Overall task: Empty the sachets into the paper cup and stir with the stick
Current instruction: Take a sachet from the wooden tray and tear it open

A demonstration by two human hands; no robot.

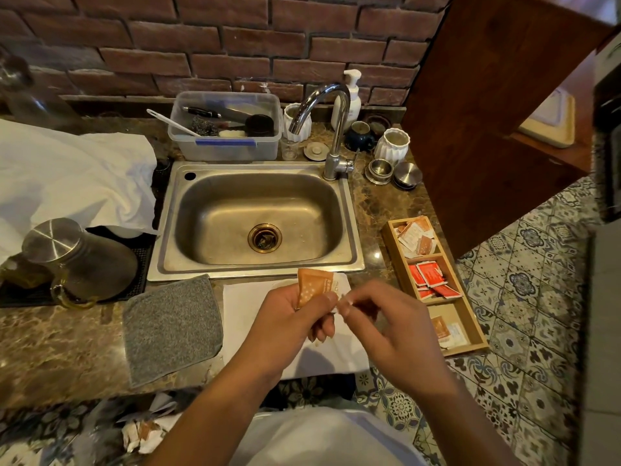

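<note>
So we've got an orange sachet (314,286) up in front of us, over the white napkin (255,314) on the surface, just in front of the sink (188,264). It looks light and floppy, probably slick, so pinching near the top edge seems best. Left hand (295,317) fingers curl round its lower part; right hand (379,317) fingers pinch its corner. No paper cup in sight.

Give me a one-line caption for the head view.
Left hand and right hand pinch an orange sachet in front of the sink.
</note>
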